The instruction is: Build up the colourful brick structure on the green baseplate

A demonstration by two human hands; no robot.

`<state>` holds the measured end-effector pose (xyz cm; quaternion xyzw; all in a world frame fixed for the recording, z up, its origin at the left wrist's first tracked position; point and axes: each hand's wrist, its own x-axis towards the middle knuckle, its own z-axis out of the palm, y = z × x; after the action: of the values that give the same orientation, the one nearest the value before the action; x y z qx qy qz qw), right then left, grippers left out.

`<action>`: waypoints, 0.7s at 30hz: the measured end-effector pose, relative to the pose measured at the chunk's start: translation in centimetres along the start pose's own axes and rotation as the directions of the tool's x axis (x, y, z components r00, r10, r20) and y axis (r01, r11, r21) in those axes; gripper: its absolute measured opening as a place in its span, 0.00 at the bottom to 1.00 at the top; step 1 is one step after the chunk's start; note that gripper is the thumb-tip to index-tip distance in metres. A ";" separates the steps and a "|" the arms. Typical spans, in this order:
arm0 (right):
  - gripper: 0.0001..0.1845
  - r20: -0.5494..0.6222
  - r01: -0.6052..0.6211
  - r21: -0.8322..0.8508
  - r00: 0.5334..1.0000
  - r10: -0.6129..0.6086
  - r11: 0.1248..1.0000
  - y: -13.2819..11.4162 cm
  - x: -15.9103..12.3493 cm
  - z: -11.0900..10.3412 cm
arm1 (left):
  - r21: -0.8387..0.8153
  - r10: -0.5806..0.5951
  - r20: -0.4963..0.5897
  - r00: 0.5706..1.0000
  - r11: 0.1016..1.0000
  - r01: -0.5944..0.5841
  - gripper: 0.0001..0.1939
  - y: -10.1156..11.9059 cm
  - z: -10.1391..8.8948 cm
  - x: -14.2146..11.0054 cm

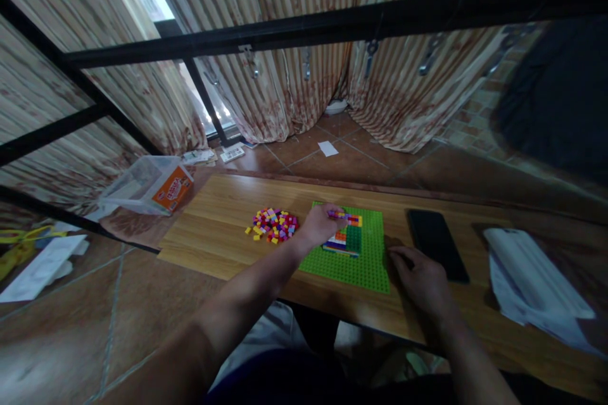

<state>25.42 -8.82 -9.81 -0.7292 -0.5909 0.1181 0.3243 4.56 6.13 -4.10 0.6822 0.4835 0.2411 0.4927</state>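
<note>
My left hand [319, 226] reaches over a small structure of toy building bricks [352, 242] with green, orange, white and blue parts. Its fingers are closed at the structure's far side, on a toy building brick beside a row of purple, orange and yellow ones; the fingertips partly hide it. Under the structure lies a green studded baseplate [373, 272]. My right hand [422, 280] rests on the table by the plate's right edge, fingers loosely bent and apart, with nothing visible in them. A pile of loose small bricks [274, 225], mostly red, yellow, pink and purple, lies left of the plate.
The wooden table [204, 228] also carries a black phone [436, 243] and a white object in plastic wrap [536, 275] on the right. A clear plastic box [147, 183] with an orange label stands beyond its left end. Black metal bars [304, 38] cross before the curtains.
</note>
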 end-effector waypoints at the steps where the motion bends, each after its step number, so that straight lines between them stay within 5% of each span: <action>1: 0.19 -0.002 -0.002 -0.001 1.000 0.002 1.000 -0.1 0.0 0.0 | 0.008 0.003 -0.006 1.000 1.000 -0.003 0.10 -0.1 0.0 0.1; 14: 0.19 -0.008 0.009 -0.006 1.000 -0.009 1.000 0.1 0.0 0.0 | -0.190 -0.054 0.038 0.998 0.980 0.060 0.11 -0.8 0.2 0.3; 21: 0.20 -0.005 0.058 -0.020 0.998 -0.058 0.998 0.6 -0.1 0.1 | -0.206 -0.007 -0.037 0.999 0.979 0.000 0.17 -0.7 -0.1 -0.5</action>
<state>25.82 -8.93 -10.23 -0.7152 -0.6123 0.1008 0.3217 3.98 5.80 -4.61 0.6220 0.4662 0.3016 0.5520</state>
